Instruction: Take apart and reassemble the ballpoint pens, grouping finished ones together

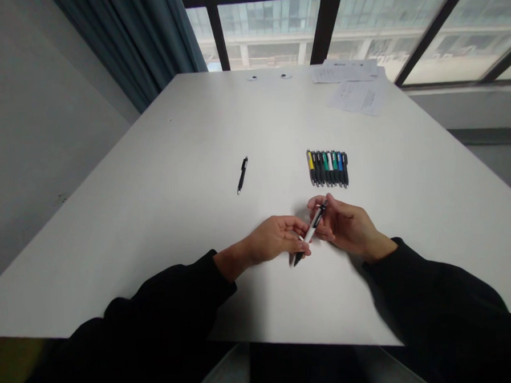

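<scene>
A white pen with black ends [312,228] is held at a slant between my two hands, above the table near its front edge. My left hand [279,237] pinches its lower part, with the black tip pointing down and left. At the upper end, the fingers of my right hand [345,224] are closed on the pen. A black pen [242,175] lies alone on the table, farther back and to the left. Behind my right hand, a row of several pens [328,169] lies side by side, with yellow, black, green, white and blue barrels.
The white table [153,202] reaches back to a window. Printed papers [357,97] lie at its far right corner. Two small dark-centred round fittings [284,76] are near the far edge. A blue curtain [162,42] hangs at the back left.
</scene>
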{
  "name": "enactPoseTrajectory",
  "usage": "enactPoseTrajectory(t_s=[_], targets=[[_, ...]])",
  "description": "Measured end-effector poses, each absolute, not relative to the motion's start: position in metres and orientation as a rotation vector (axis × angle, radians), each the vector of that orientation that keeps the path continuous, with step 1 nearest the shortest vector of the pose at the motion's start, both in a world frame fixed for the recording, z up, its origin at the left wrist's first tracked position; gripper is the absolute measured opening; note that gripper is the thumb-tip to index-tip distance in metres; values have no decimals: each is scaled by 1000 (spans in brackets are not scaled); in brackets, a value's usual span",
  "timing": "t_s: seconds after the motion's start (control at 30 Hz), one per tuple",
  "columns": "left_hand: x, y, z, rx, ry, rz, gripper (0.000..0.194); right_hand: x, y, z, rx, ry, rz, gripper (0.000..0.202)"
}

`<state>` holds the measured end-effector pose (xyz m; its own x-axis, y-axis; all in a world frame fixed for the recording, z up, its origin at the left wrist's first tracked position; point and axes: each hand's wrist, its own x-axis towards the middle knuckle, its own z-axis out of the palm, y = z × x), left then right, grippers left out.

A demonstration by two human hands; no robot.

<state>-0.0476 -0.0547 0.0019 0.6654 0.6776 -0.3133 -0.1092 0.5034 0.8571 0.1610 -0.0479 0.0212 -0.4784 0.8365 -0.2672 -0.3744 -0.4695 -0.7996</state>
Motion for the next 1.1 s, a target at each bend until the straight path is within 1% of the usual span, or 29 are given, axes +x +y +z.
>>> enactPoseTrajectory(t_s=[0.07, 0.1, 0.17, 0.27, 0.33, 0.4, 0.5, 0.63, 0.7, 0.87, 0.97, 1.07, 1.1], targets=[[-47, -53, 1, 848, 754, 642, 56, 157, -54, 19, -929, -1013, 1815, 40], [-46, -51, 1, 801, 780, 704, 58, 154, -59, 18, -999, -1168, 1704, 44], [-45, -49, 0, 746, 823, 845, 57, 147, -68, 15, -1178, -1623, 1477, 43], [-43, -44, -2, 722, 891, 935, 56, 136, -79, 10, -1303, -2063, 1024, 34], [-41, -40, -5, 745, 915, 945, 57, 129, -80, 8, -1371, -2192, 775, 31], [-42, -34, -7, 807, 920, 958, 56, 125, -75, 7, -1488, -2284, 580, 33], [-56, -19, -12, 1127, 1107, 1018, 47, 123, -57, 9, -1755, -2340, 355, 34], [-95, 6, -16, 1757, 1455, 1086, 29, 120, -25, 11, -2031, -2278, 205, 33], [-114, 16, -17, 1882, 1557, 1129, 22, 119, -11, 12, -2103, -2220, 180, 35], [-139, 22, -13, 2076, 1721, 1154, 16, 118, 7, 13, -2162, -2164, 151, 42], [-147, 24, -14, 2162, 1820, 1131, 18, 120, 10, 13, -2170, -2150, 158, 45], [-157, 29, -21, 2188, 2004, 1057, 32, 122, 11, 13, -2178, -2128, 164, 47], [-161, 31, -24, 2170, 2059, 1011, 34, 123, 11, 13, -2179, -2119, 163, 48]])
